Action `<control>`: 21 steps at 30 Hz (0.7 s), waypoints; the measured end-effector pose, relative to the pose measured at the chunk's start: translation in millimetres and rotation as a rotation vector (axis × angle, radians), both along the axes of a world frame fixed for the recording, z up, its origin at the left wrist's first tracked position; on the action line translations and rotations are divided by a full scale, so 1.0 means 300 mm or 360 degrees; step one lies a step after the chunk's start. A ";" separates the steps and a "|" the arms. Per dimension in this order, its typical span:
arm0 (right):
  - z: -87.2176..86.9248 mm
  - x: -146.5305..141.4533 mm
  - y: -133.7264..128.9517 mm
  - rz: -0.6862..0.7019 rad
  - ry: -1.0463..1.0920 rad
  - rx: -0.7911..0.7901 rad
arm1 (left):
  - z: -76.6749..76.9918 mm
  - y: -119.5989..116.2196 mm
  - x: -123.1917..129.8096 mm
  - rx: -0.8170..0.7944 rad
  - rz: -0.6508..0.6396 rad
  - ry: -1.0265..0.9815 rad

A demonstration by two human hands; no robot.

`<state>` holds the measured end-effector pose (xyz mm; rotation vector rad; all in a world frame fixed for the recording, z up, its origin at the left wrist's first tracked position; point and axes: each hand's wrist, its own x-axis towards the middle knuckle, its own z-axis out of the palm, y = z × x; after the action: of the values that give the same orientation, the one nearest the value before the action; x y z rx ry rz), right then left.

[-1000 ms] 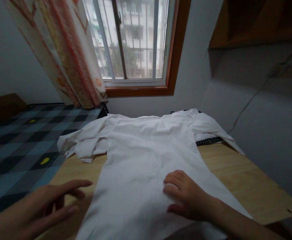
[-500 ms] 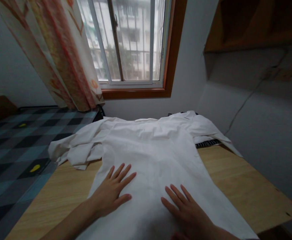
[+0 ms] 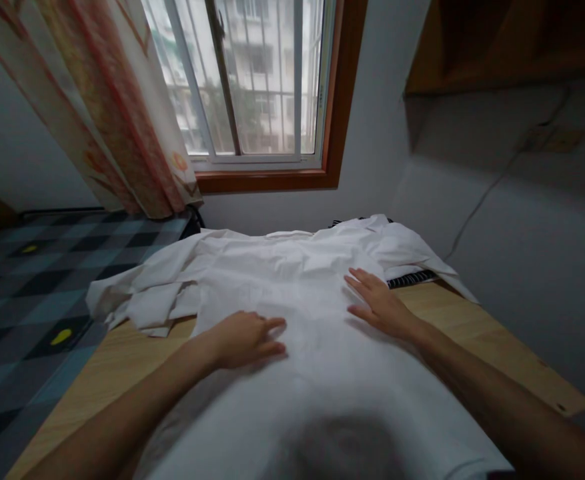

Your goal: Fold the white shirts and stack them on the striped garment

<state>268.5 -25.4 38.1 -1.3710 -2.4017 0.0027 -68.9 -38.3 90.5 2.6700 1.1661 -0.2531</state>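
A white long-sleeved shirt (image 3: 302, 267) lies spread over a wooden table (image 3: 492, 340), its collar end toward the window and its sleeves out to both sides. My left hand (image 3: 247, 339) is over the left middle of the shirt, thumb and index finger stretched out, the other fingers partly hidden. Farther up, my right hand (image 3: 375, 301) is at the right side of the shirt's upper part with its fingers spread. Neither hand holds anything. A blurred grey shape covers part of the near end of the shirt.
Left of the table is a bed with a dark checked cover (image 3: 17, 313). A patterned curtain (image 3: 122, 113) hangs beside the window (image 3: 257, 80). Black-and-white striped cloth (image 3: 412, 279) shows under the right sleeve. A wooden shelf (image 3: 502, 80) juts from the right wall above a cable (image 3: 482, 200).
My right hand has moved up the shirt, away from me, toward its right shoulder. My left hand has shifted slightly right and its fingers have bent. The view has tilted down slightly.
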 end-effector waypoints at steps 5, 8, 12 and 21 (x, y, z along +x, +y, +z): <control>-0.138 -0.074 0.075 -0.0164 -0.0282 -0.0240 | -0.145 0.157 0.142 0.0455 0.0019 -0.0240; -0.184 -0.066 -0.019 -0.0039 -0.0139 -0.0301 | -0.246 0.183 0.131 0.0338 0.0031 -0.0206; -0.167 0.036 -0.077 0.0150 0.0460 -0.0481 | -0.275 0.180 0.091 0.0289 -0.0013 -0.0201; 0.022 0.440 0.218 -0.1461 0.2909 -0.0389 | -0.256 0.182 0.094 0.0299 0.0002 -0.0186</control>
<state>400.5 40.0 44.8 -1.3274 -0.2475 0.8616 -40.6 16.3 13.6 2.7996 1.2101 0.0143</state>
